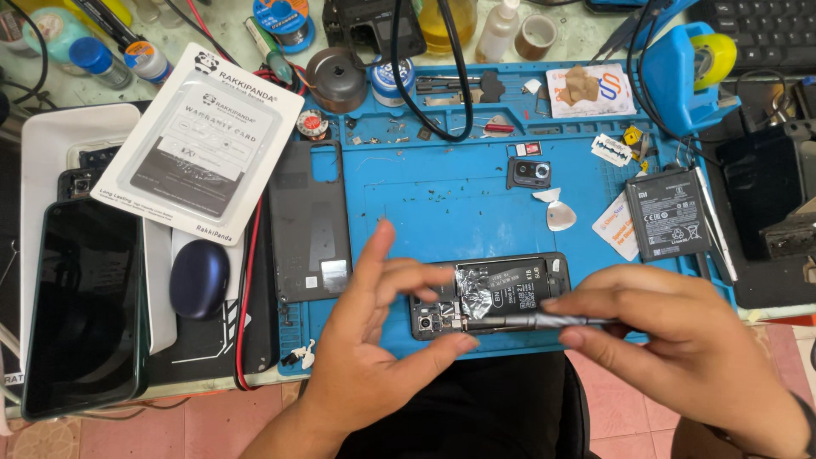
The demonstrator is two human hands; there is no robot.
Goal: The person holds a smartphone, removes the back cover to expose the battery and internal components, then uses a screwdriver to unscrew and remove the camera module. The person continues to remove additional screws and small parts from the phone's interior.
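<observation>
We hold a slim metal screwdriver (535, 321) pinched in the fingers of our right hand (688, 348), its tip at the opened phone (490, 296) lying on the blue mat (442, 195). Our left hand (374, 348) hovers just left of the tip, fingers spread apart, thumb touching the phone's lower edge. A loose battery (669, 212) lies beyond our right fingers.

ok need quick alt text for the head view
A right hand holds a slim metal screwdriver to an opened phone on a blue repair mat, the left hand steadying its edge. A removed battery lies to the right.
</observation>
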